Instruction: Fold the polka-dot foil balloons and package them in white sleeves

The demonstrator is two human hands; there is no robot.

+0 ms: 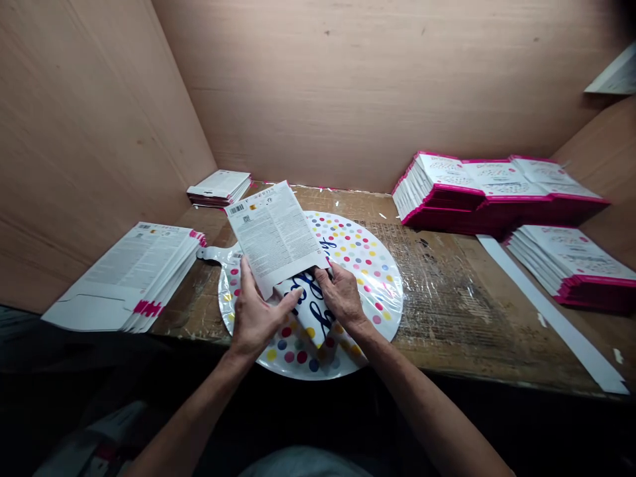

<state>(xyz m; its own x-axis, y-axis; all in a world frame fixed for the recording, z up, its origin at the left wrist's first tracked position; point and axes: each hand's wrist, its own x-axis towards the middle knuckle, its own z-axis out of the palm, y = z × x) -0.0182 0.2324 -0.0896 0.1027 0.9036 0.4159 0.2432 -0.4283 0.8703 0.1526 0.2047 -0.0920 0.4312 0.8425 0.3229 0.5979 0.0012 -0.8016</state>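
White envelope (273,232), barcode and fine print facing up, sits tilted above the dotted disc (382,278), with a folded sheet (312,311), white with coloured dots and navy script, at its lower edge; can't tell if any is inside. Left hand (256,311) is part-closed on the envelope's lower left, thumb over the sheet; right hand (342,295) is curled, pinching the sheet by the lower right corner. Disc overhangs the table's (442,298) front edge, brown surface runs right to a white strip (551,315), envelope stack (119,265) bounds the left.
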